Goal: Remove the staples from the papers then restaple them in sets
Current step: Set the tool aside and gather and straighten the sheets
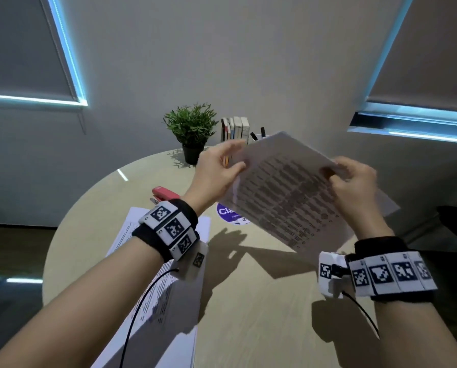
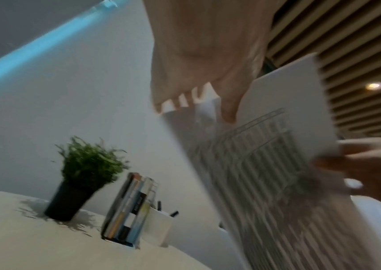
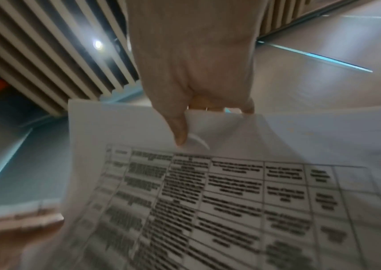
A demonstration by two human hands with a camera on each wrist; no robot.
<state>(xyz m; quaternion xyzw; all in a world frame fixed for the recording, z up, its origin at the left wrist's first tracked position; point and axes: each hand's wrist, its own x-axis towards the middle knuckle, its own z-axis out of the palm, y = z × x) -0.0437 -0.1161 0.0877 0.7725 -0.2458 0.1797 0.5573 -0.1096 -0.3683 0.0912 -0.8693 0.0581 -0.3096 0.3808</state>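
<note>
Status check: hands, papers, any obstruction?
Left hand and right hand both pinch printed sheets, lifted off table. Red stapler untouched. No obstruction.

1. A set of printed sheets [image 1: 288,192], white with a dense table of black text, is held tilted in the air at centre right of the frame.
2. A second paper stack [image 1: 166,288] lies flat on the desk, lower left.
3. A red stapler [image 1: 165,194] lies left of centre, beyond that stack.
</note>
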